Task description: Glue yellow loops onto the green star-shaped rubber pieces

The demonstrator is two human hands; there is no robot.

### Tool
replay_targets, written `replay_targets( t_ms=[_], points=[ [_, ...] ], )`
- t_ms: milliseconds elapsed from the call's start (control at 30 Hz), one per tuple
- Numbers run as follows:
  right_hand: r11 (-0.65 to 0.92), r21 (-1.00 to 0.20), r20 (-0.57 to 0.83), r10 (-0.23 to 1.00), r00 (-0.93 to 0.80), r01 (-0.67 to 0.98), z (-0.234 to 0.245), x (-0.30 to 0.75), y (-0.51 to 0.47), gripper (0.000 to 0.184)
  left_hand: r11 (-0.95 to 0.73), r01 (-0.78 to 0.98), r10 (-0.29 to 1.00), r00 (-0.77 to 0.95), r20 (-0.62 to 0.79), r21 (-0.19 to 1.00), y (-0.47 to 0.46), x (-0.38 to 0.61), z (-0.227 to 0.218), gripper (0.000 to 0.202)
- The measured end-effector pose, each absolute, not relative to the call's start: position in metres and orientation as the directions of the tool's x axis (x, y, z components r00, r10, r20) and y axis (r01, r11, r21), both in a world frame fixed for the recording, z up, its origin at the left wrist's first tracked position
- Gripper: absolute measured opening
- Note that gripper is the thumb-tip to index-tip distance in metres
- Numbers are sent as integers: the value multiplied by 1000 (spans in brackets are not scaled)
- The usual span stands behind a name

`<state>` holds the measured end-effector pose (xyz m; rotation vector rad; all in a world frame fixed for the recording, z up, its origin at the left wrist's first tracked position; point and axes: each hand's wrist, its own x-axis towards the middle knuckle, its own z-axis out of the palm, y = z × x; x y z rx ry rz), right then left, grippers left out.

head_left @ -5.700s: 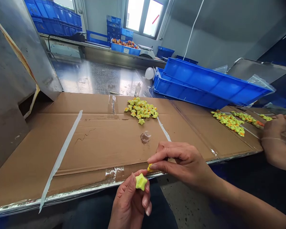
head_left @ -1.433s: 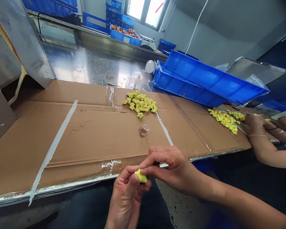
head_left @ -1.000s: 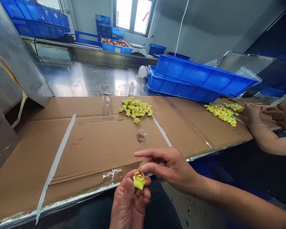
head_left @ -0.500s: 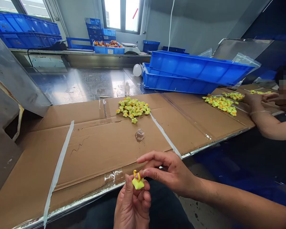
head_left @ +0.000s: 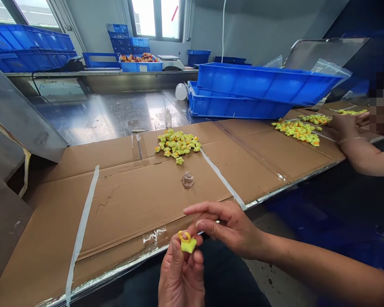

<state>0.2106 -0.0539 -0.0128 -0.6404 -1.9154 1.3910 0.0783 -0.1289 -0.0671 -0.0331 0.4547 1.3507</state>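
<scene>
My left hand (head_left: 181, 273) pinches a small yellow-green star piece (head_left: 187, 243) with a yellow ring on top, held just below the table's front edge. My right hand (head_left: 227, 226) hovers right beside it with fingers loosely spread and nothing in them. A pile of like star pieces (head_left: 176, 144) lies farther back on the cardboard sheet (head_left: 121, 192). A small clear cup (head_left: 187, 180) stands between the pile and my hands.
Stacked blue trays (head_left: 243, 94) sit at the back right. A co-worker's hand (head_left: 345, 128) rests by a second pile of star pieces (head_left: 296, 130). A small bottle (head_left: 168, 118) stands on the steel table. A grey metal panel (head_left: 13, 128) leans at the left.
My right hand pressed the yellow ring onto the star piece, then let go and opened its fingers. The view has swung left; the star now carries the ring.
</scene>
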Motion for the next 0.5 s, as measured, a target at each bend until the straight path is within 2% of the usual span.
replay_targets(
  t_ms=[67, 233, 500],
  points=[
    [196, -980, 157, 751, -642, -9, -13, 208, -55, 27, 243, -946, 941, 176, -290, 215, -130, 77, -71, 20],
    [225, -974, 164, 765, -623, 20, -12, 206, -60, 27, 232, -949, 936, 158, -313, 215, -131, 76, -74, 35],
    [329, -944, 243, 740, -628, 23, -11, 209, -64, 28, 229, -955, 941, 168, -295, 188, -132, 79, -74, 14]
  ],
)
